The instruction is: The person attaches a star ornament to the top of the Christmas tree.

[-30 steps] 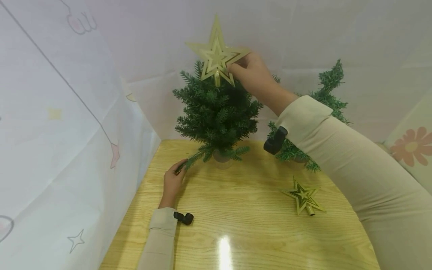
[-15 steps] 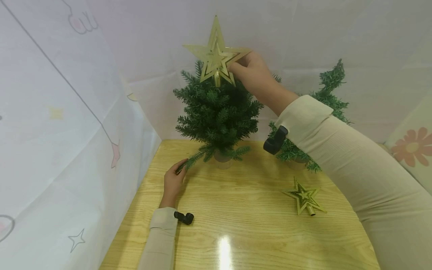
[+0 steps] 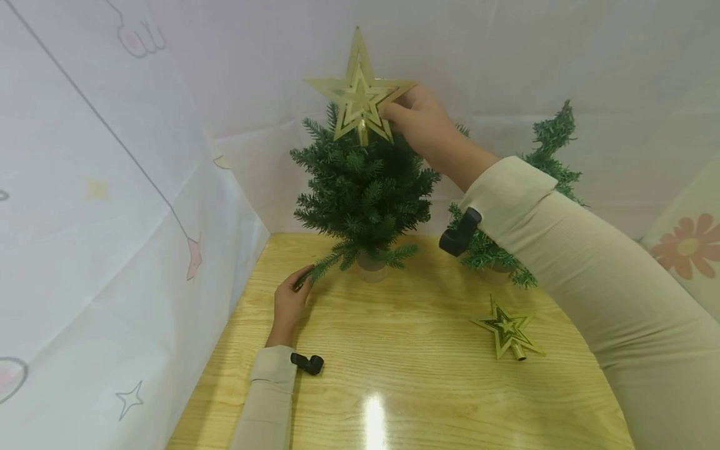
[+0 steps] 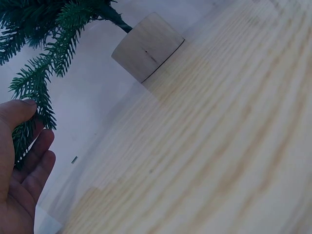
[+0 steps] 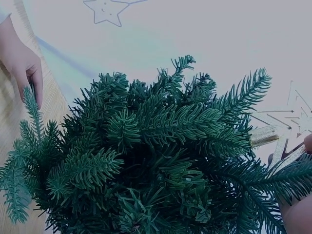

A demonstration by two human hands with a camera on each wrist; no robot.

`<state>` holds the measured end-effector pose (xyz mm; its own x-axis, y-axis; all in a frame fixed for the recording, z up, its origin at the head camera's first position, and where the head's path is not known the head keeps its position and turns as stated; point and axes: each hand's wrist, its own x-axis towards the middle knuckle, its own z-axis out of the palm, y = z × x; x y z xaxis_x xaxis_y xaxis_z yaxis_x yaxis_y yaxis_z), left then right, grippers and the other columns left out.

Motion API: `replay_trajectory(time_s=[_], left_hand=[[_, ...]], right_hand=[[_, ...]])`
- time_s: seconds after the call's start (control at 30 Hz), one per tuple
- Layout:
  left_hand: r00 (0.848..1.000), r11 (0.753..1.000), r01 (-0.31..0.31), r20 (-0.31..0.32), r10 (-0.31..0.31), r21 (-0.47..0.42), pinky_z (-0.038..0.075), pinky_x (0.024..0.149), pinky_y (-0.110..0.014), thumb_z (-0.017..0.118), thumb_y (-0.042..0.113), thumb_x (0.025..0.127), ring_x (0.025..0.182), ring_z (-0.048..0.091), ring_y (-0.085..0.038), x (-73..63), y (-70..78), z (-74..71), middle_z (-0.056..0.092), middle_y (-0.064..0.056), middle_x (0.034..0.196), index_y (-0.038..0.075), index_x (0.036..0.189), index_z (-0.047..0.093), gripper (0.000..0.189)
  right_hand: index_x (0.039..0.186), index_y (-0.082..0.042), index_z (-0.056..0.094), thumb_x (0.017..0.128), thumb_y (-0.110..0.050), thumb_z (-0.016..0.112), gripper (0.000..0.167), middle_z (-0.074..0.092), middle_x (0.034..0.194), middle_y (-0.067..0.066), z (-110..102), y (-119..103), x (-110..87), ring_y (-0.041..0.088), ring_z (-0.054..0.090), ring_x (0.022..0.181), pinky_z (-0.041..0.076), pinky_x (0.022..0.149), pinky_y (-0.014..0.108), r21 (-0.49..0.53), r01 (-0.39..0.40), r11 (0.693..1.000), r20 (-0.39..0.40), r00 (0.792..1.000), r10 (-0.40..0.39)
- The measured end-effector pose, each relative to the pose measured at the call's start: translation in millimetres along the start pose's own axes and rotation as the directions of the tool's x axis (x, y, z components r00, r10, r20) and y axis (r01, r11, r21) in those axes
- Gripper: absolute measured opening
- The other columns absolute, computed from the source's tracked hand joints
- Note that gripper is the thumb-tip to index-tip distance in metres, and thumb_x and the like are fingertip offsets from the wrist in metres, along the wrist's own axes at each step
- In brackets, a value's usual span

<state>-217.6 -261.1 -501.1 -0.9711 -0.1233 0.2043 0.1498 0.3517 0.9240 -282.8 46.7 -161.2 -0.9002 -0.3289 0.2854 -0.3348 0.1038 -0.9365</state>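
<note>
A small artificial Christmas tree (image 3: 365, 194) stands at the table's back edge on a round wooden base (image 4: 148, 46). My right hand (image 3: 419, 119) pinches a gold star tree topper (image 3: 360, 97) by one side, at the top of the tree. In the right wrist view the topper's socket (image 5: 264, 135) sits among the upper branches; whether it is seated on a tip cannot be told. With thumb and fingers, my left hand (image 4: 24, 161) holds the end of a low branch (image 4: 41, 83) at the tree's left side. A second gold star (image 3: 509, 328) lies on the table at the right.
A thinner green tinsel tree (image 3: 554, 156) stands at the back right, partly hidden behind the right sleeve (image 3: 562, 237). The wooden table (image 3: 394, 350) has a curved right edge. Printed white sheets (image 3: 129, 225) hang at the left and behind.
Almost nothing differs. The star topper in my right hand has shifted very slightly left and down; my left hand keeps its hold on the branch.
</note>
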Motion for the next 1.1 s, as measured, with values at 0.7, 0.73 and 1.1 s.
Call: replay_trajectory(time_s=[0.7,0.73,1.1], left_hand=[[1.000,1.000,0.016,-0.014,-0.016,0.027,0.047,0.100,-0.045,0.059,0.029,0.099,0.125,0.052,-0.027,11.5,-32.6,5.1,0.054,-0.003,0.138,0.023,0.133,0.061,0.034],[1.000,1.000,0.013,-0.016,-0.012,0.027,0.047,0.100,-0.045,0.059,0.030,0.099,0.125,0.052,-0.026,11.6,-32.9,5.3,0.054,-0.003,0.138,0.024,0.132,0.062,0.034],[1.000,0.999,0.018,-0.025,-0.017,0.039,0.048,0.099,-0.041,0.059,0.037,0.098,0.123,0.054,-0.023,10.7,-31.2,5.4,0.056,0.000,0.135,0.029,0.129,0.064,0.033]], right_hand=[[0.149,-0.022,0.037,0.107,-0.019,0.036,0.042,0.036,0.151,-0.007,-2.8,-1.8,3.9,0.008,0.033,0.138,0.032,0.112,0.029,-0.152,-0.076,0.985,0.066,0.994,0.087],[0.149,-0.022,0.037,0.107,-0.019,0.036,0.042,0.036,0.151,-0.007,-3.0,-1.6,4.0,0.008,0.032,0.138,0.031,0.112,0.029,-0.154,-0.079,0.985,0.067,0.994,0.090],[0.150,-0.025,0.035,0.107,-0.025,0.039,0.043,0.035,0.152,-0.008,-3.0,-2.5,0.7,0.007,0.029,0.139,0.020,0.117,0.032,-0.205,-0.084,0.975,0.070,0.993,0.100]])
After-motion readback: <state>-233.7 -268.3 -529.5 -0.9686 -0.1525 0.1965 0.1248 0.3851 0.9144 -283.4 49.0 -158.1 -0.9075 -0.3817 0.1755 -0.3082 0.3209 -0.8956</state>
